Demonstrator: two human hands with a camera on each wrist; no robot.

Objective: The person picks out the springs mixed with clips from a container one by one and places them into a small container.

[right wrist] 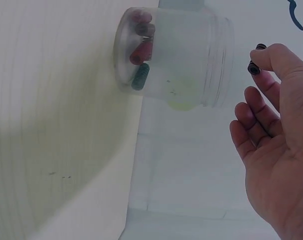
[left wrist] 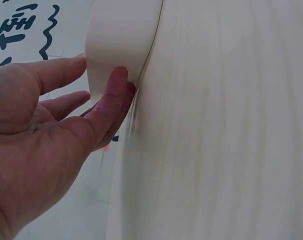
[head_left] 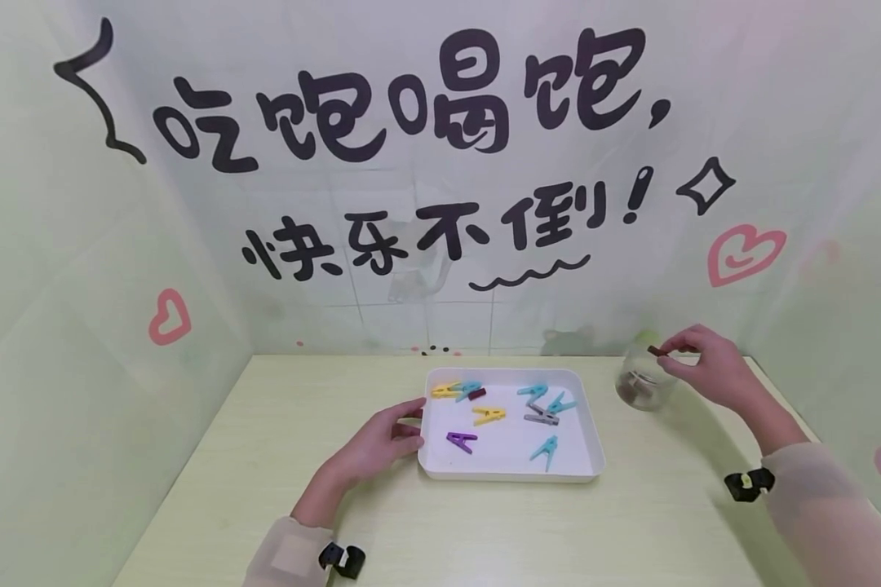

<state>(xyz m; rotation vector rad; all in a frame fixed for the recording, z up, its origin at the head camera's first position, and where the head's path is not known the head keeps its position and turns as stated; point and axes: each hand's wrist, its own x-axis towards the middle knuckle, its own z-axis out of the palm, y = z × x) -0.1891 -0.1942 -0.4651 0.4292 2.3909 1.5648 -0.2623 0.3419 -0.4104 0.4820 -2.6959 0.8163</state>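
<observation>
My right hand (head_left: 708, 367) pinches a small dark cylinder (right wrist: 254, 67) between thumb and index finger; its other fingers are loosely bent. It is by the mouth of a clear jar (head_left: 644, 379), which stands upright and has several small red, dark and green cylinders (right wrist: 141, 52) at its bottom. My left hand (head_left: 378, 440) touches the left side of a white tray (head_left: 510, 474), thumb and fingertips against its outer wall. In the tray lie several clothespins: yellow (head_left: 489, 416), blue (head_left: 546, 452), purple (head_left: 462, 442) and grey (head_left: 541, 415). A dark red piece (head_left: 477, 394) lies among them.
The pale wooden table (head_left: 301, 391) meets a light wall cloth (head_left: 440, 318) printed with black characters and pink hearts. Black wrist bands (head_left: 749, 484) sit at both sleeves. The jar stands to the right of the tray, near the table's back edge.
</observation>
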